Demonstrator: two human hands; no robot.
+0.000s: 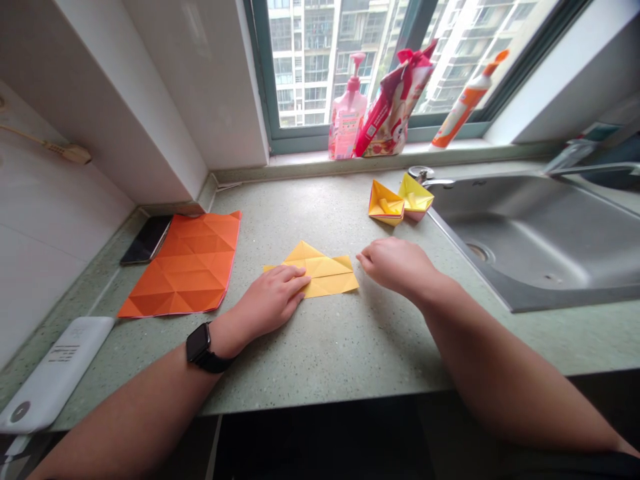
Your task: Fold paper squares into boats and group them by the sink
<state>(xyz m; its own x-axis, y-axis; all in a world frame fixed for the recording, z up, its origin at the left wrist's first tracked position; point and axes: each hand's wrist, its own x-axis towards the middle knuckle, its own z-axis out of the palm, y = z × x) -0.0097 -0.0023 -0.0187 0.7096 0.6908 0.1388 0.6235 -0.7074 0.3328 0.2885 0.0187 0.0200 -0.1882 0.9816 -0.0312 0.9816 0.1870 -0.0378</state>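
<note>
A partly folded sheet of yellow paper (325, 270) lies flat on the counter, with a peak at its far edge and a crease line along its right part. My left hand (275, 293), a black watch on its wrist, rests on the paper's left half with fingers stretched out flat, covering some of it. Just off the paper's right end, my right hand (395, 260) hovers with its fingers curled in; nothing shows in them. Beyond it stand two folded paper boats, one orange-yellow (386, 201) and one light yellow (416, 197), side by side.
On the left lie creased orange paper (187, 267), a dark phone (147, 239) and a white power bank (57, 373). A steel sink (530, 233) is set in at right. The windowsill holds a pink pump bottle (347, 120), a red bag (393, 110) and an orange-white bottle (465, 107).
</note>
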